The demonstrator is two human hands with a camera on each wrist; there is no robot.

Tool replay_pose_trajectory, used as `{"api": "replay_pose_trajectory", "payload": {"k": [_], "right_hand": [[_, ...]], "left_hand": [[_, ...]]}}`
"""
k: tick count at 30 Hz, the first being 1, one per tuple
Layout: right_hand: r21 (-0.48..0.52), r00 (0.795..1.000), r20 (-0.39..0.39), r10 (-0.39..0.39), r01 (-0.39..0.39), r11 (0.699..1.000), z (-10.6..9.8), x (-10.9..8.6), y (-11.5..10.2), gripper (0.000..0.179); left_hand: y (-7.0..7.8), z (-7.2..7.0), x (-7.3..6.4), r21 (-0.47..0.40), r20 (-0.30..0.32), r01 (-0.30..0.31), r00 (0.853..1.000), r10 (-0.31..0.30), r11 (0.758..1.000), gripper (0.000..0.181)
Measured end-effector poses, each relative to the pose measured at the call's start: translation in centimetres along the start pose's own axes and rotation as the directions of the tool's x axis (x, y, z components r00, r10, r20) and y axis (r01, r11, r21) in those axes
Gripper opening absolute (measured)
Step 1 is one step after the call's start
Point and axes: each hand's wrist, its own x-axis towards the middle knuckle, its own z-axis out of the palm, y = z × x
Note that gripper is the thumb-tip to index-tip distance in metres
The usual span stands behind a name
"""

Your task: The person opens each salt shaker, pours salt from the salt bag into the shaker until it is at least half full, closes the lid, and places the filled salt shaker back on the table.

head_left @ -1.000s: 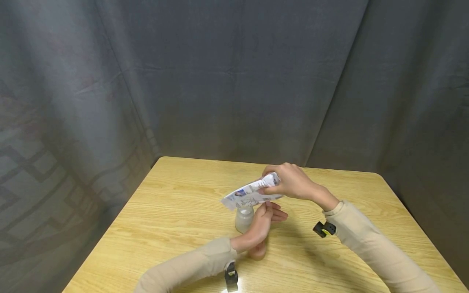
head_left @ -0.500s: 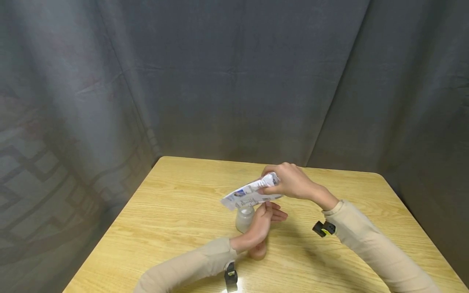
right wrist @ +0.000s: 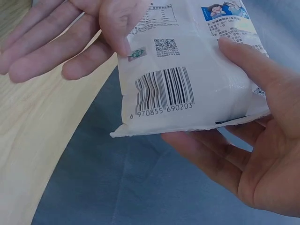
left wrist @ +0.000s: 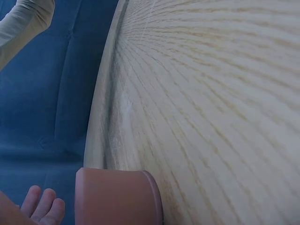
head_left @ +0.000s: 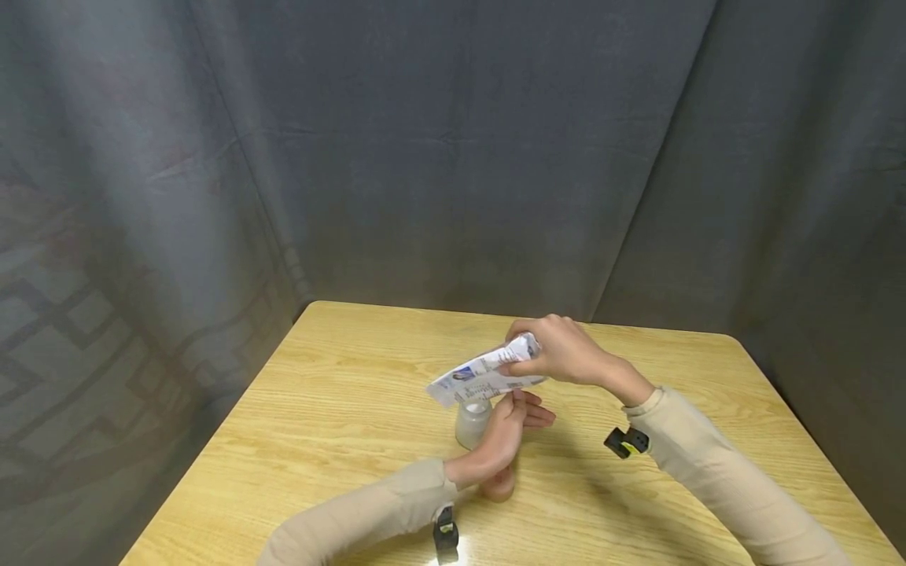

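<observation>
Over a small translucent jar with whitish contents, my right hand grips a white printed bag, tilted with its left end lowest. The bag's end covers part of the jar's mouth, so I cannot tell whether anything flows. In the right wrist view the thumb lies on one face of the bag and the fingers are beneath it. My left hand stands beside the jar with straight fingers. Its thumb meets the bag's lower edge. Near the left wrist is a round pinkish-brown object, also low in the left wrist view.
Both hands work above a light wooden table. Its far edge meets a grey curtain, which also hangs at both sides. Black wrist mounts sit on the beige sleeves.
</observation>
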Motion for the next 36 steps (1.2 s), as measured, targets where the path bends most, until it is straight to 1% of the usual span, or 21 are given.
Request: {"api": "replay_pose_trajectory", "payload": {"k": [7,13,18,22,26,27,29,33,36], "right_hand": [[0.038,1.000,-0.013,0.011,-0.010,0.999,0.3,-0.4,0.9,0.031],[0.101,0.998,-0.053,0.032,-0.026,0.995,0.9,-0.9,2.1,0.032],[0.207,0.994,-0.090,0.053,-0.033,0.978,1.6,-1.8,3.4,0.034],[0.324,0.992,-0.100,0.079,-0.043,0.945,2.1,-2.5,4.3,0.036],[0.383,0.988,-0.102,0.112,-0.065,0.921,2.6,-3.0,5.1,0.038],[0.404,0.988,-0.096,0.125,-0.076,0.911,2.7,-3.1,5.4,0.038],[0.452,0.987,-0.079,0.142,-0.092,0.888,2.8,-3.4,5.7,0.037],[0.546,0.986,-0.034,0.165,-0.119,0.829,3.1,-4.1,6.4,0.037],[0.587,0.986,-0.017,0.163,-0.122,0.800,3.2,-4.5,6.8,0.038]], "left_hand": [[-1.9,-0.2,0.4,0.007,0.010,-0.011,1.000,0.011,1.000,0.044],[-2.3,-0.3,0.1,-0.009,0.016,-0.009,1.000,0.010,1.000,0.045],[-2.4,-0.3,-0.3,-0.030,0.020,-0.005,1.000,0.005,1.000,0.044],[-2.6,-0.4,-0.3,-0.030,0.021,-0.005,1.000,0.006,1.000,0.044],[-2.6,-0.4,-0.4,-0.007,0.016,-0.002,1.000,0.002,1.000,0.045],[-2.6,-0.4,-0.4,0.000,0.011,-0.001,1.000,0.001,1.000,0.045],[-2.6,-0.5,-0.5,0.021,0.006,0.004,1.000,-0.004,1.000,0.046],[-2.5,-0.5,-0.7,0.054,0.000,0.005,1.000,-0.005,0.999,0.046],[-2.4,-0.5,-0.7,0.054,-0.004,0.002,1.000,-0.001,0.999,0.045]]}}
